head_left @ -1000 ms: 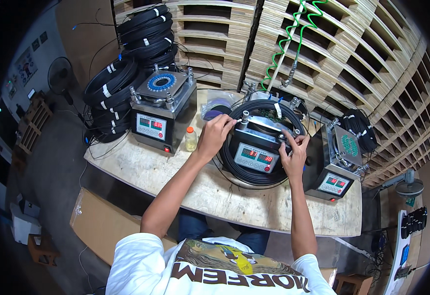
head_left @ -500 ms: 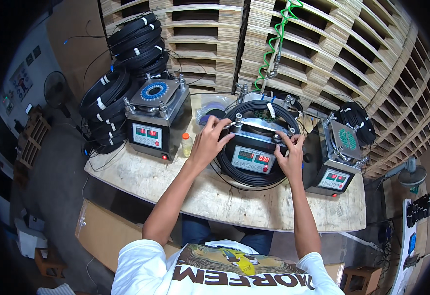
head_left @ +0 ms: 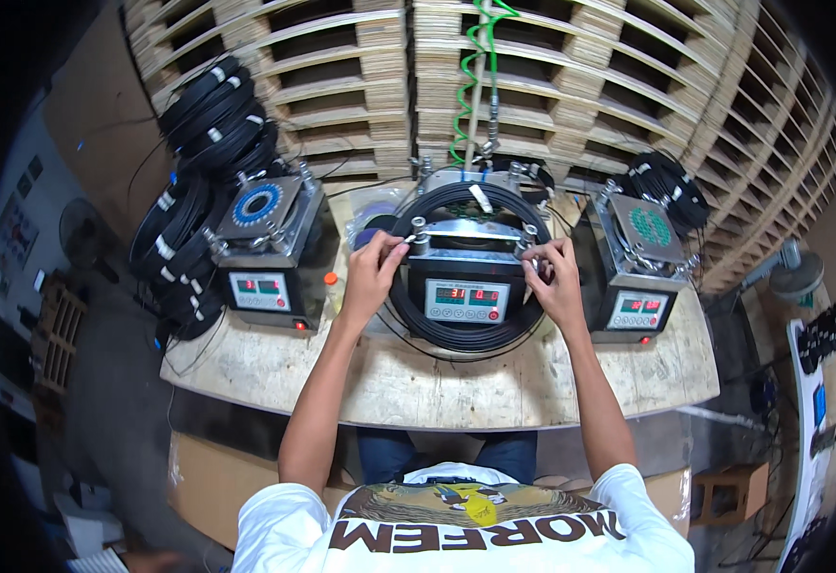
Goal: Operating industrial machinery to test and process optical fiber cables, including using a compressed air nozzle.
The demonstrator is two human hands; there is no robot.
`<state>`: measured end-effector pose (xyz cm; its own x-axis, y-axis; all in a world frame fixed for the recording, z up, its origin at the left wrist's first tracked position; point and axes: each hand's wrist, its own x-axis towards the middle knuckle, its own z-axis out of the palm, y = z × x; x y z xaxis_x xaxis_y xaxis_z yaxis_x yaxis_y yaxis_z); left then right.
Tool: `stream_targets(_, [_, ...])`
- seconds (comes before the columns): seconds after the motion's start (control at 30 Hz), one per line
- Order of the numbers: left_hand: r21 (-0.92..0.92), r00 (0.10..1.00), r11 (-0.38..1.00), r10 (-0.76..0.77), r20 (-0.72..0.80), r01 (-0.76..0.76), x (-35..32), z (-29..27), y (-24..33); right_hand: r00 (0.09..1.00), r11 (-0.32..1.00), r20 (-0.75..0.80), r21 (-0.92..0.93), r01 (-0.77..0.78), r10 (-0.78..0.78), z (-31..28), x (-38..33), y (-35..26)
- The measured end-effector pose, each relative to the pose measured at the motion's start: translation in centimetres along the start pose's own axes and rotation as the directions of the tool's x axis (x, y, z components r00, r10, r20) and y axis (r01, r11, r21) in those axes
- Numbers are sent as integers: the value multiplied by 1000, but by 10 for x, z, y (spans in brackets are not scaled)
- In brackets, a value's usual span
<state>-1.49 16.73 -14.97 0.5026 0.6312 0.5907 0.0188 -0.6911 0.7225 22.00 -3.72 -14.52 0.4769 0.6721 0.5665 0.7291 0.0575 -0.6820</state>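
In the middle of the bench stands a black polishing-type machine [head_left: 427, 265] with a lit control panel [head_left: 466, 302]. A coil of black cable [head_left: 470, 341] rings the machine, with a white tag [head_left: 480, 199] at its top. My left hand [head_left: 372, 279] is beside the left metal knob [head_left: 419, 229], thumb and forefinger pinched together on something small and pale. My right hand [head_left: 559, 279] is at the right metal knob [head_left: 529, 236], its thumb and finger closed just below it. What the right fingertips hold is too small to tell.
Similar machines stand at left [head_left: 261, 250] and right [head_left: 639, 258], with blue and green rings of parts on top. Stacked black cable coils [head_left: 217, 124] rise at the back left. An orange-capped bottle [head_left: 330, 279] is by my left forearm. Wooden pallets [head_left: 571, 86] line the back.
The whole view has shifted. My left fingers, spread around the left knob before, are now pinched beside it. My right fingers have closed up below the right knob. The middle panel's digits have changed.
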Motion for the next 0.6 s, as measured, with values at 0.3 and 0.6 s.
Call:
stream_targets(0.3, [-99, 997, 992, -74, 3, 74, -2, 10, -3, 986, 984, -143, 169, -59, 84, -6, 4, 22])
stream_targets(0.6, [-111, 994, 989, -102, -24, 99, -4, 11, -6, 961, 972, -150, -7, -237, 233, -12, 2, -11])
